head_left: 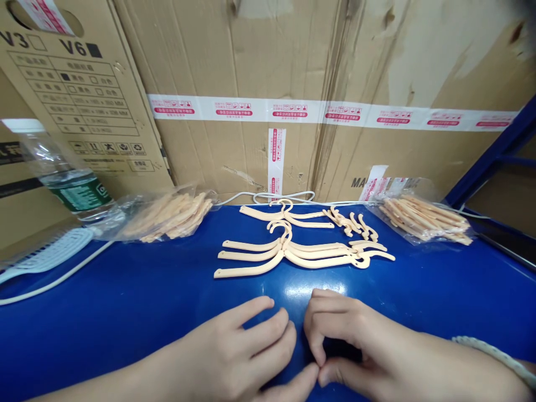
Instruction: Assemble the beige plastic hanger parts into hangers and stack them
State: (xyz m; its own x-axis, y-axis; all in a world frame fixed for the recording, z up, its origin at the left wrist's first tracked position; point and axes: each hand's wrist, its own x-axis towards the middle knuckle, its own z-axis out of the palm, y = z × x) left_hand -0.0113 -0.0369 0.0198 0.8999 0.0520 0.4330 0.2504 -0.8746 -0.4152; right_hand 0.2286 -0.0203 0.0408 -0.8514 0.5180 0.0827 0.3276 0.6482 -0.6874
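Observation:
My left hand (245, 346) is palm down over the blue table (146, 312), its fingers loosely bent and apart, with no object visible in it. Its thumb tip meets the pinched thumb and forefinger of my right hand (355, 332). Anything between those right fingertips is too small or hidden to make out. Beyond both hands lie several cream plastic folding hangers (251, 272), arms spread and hooks pointing away. Behind them is another hanger (262, 214) with its arms out. Small curved hanger pieces (345, 222) lie to the right of it.
Clear bags of cream hanger parts lie at left (171, 218) and right (425, 218). Farther left are a pale hairbrush (54, 251) and a water bottle (79, 187). A white cable (62, 279) crosses the table. Cardboard (234, 61) walls the back.

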